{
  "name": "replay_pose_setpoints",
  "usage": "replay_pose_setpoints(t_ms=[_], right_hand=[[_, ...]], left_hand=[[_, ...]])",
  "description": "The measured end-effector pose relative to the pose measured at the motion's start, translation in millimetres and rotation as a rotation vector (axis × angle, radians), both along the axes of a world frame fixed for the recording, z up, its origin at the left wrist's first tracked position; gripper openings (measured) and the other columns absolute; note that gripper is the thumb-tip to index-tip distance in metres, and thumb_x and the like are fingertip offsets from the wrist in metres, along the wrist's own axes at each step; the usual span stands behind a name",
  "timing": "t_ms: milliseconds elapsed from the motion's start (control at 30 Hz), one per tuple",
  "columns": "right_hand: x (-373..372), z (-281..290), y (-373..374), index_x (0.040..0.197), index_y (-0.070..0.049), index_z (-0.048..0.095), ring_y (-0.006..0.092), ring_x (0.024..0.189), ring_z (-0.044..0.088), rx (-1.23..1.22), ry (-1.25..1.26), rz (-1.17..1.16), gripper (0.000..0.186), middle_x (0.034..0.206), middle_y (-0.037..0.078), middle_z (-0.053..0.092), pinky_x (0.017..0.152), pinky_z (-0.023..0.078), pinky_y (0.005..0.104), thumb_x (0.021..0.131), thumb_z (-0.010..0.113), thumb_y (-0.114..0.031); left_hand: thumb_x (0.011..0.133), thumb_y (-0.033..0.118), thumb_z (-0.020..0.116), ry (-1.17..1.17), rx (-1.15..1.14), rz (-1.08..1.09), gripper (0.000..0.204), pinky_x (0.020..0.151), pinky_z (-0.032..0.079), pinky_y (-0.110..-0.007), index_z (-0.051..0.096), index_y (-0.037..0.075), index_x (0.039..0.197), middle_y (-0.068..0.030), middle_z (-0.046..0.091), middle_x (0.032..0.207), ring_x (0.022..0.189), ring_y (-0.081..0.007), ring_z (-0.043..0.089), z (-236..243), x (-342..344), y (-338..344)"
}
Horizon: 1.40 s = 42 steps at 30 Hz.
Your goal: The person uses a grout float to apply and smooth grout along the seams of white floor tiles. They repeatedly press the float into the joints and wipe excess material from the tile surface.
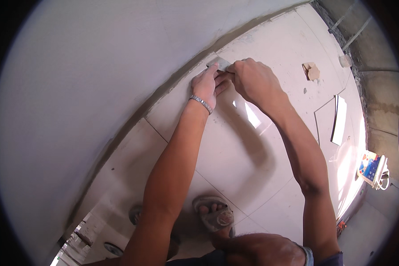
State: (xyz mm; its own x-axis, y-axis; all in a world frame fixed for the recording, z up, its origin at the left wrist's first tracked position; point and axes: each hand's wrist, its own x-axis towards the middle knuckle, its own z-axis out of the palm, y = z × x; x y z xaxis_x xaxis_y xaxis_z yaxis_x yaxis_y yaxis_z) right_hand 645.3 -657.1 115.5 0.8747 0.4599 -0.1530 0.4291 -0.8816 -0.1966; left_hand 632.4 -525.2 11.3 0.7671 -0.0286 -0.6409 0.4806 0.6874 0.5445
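Observation:
A small flat grey piece (218, 60) is held low over the light floor tiles (199, 146), beside the grout-edged foot of the white wall (97, 80). My left hand (205, 85), wearing a metal wristband, has its thumb on the piece and its fingers beneath. My right hand (255, 82) is curled closed on the piece's right end, its fingertips hidden. The hands nearly meet; their shadow falls across the glossy tiles.
A brown scrap (311, 71) and a white strip (338, 119) lie to the right. A colourful printed bag (370, 170) stands near the right edge, beside a rough ledge and metal bars (357, 33). My sandalled foot (213, 213) is below.

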Motion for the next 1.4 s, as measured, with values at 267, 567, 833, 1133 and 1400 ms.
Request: replay_pose_setpoints(t_ms=[267,567,833,1133,1400], right_hand=[[7,-6,6,0.093,-0.001,0.075,0.0374,0.089,0.073,-0.025,0.053,-0.118,0.014,0.090,0.021,0.074,0.081,0.058,0.0449,0.088,0.063,-0.006],[16,1,9,0.104,-0.007,0.080,0.0387,0.085,0.071,0.007,0.115,-0.147,0.023,0.088,0.021,0.074,0.080,0.058,0.0454,0.089,0.062,-0.008],[6,-9,-1,0.108,-0.010,0.080,0.0412,0.081,0.069,0.008,0.119,-0.193,0.023,0.087,0.021,0.073,0.078,0.056,0.0475,0.094,0.063,-0.014],[2,-1,7,0.111,-0.012,0.080,0.0400,0.082,0.070,0.019,0.179,-0.203,0.025,0.089,0.023,0.073,0.078,0.057,0.0472,0.093,0.062,-0.014],[-8,-1,26,0.091,-0.003,0.076,0.0386,0.088,0.072,0.028,0.124,-0.149,0.013,0.091,0.021,0.074,0.082,0.058,0.0457,0.085,0.064,-0.004]], left_hand=[[0.100,0.016,0.064,0.085,0.051,0.075,0.030,0.089,0.058,-0.041,0.058,-0.002,0.123,-0.0112,0.064,0.114,0.100,-0.0230,0.067,6,13,-10],[0.098,0.014,0.066,0.101,0.112,0.200,0.020,0.073,0.058,-0.031,0.067,-0.004,0.107,-0.0087,0.068,0.096,0.083,-0.0174,0.066,4,24,-15],[0.097,0.012,0.066,0.133,0.143,0.207,0.020,0.069,0.059,-0.032,0.068,-0.006,0.106,-0.0093,0.067,0.099,0.082,-0.0174,0.066,3,20,-21],[0.098,0.010,0.065,0.102,0.133,0.201,0.018,0.072,0.060,-0.033,0.065,-0.005,0.106,-0.0103,0.068,0.102,0.086,-0.0187,0.068,-1,8,-11],[0.097,0.010,0.067,0.148,0.155,0.235,0.022,0.075,0.060,-0.033,0.062,-0.005,0.112,-0.0112,0.067,0.106,0.090,-0.0204,0.069,3,0,0]])
